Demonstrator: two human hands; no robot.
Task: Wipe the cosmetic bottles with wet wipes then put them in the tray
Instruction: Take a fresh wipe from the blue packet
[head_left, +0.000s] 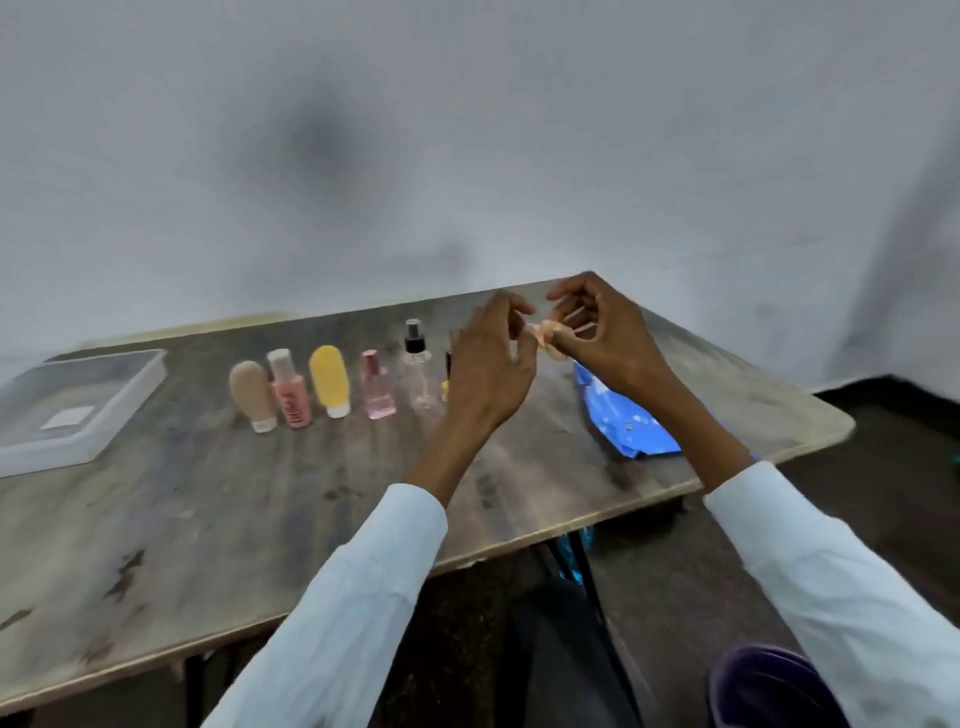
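Between both hands a small, crumpled, peach-tinted wipe (548, 335) is held above the far side of the desk (260, 499): the right hand (602, 332) has it pinched in curled fingers, and the left hand (493, 364) is curled toward it, though whether that grip is truly closed on the wipe cannot be told through the blur.

On the desk, the clear tray (130, 395) lies at the far left, well apart from the hands and holding no bottle. A blue wipe packet (623, 415) lies under the right wrist. Six bottles stand in a row between tray and packet: a beige tube (252, 395), a pink bottle (291, 392), a yellow tube (328, 379), a pink glass bottle (378, 389), a clear spray bottle (418, 364), and a small yellow bottle (445, 387) half hidden behind the left hand.

No bottle appears wiped yet; the wipe seems merely to be getting unfolded. Trouble is likely if the left wrist is lowered carelessly: the nearest bottles are narrow and upright, so one could be knocked over and the row toppled. A bunched wipe would also clean poorly.
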